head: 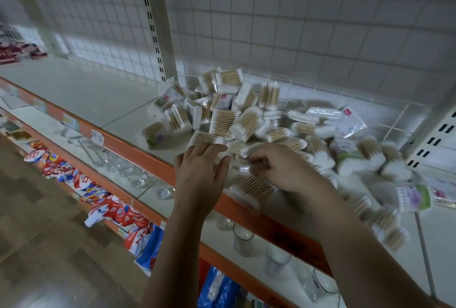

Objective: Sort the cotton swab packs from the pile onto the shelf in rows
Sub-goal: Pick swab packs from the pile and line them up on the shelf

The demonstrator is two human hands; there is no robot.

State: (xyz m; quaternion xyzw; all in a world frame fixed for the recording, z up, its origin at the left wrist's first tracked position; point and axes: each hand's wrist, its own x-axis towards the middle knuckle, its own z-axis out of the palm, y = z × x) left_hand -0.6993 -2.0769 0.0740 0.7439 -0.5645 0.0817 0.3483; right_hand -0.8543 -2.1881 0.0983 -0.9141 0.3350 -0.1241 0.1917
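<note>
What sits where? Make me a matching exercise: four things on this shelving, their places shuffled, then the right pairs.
1 glasses
2 dark red packs
3 cotton swab packs
4 red and blue bags

A heaped on the upper shelf, right part
B far left of the upper shelf
C one level below it
D level under the glasses

Pairs: 1-C; 2-B; 3-A; 4-D

The fingertips (255, 161) of the right hand (278, 167) are sunk into the near edge of the pile of cotton swab packs (237, 120), so whether a pack is gripped cannot be told. The packs at the pile's right end (385, 159) are smeared by blur, and their print cannot be read. Left of the pile, a handwritten label (97, 138) is too small to be read. Far left of the pile, red packages (14, 51) are cut off by the edge. Below the pile, glasses (243, 238) are partly hidden behind the orange shelf edge (271, 223).
</note>
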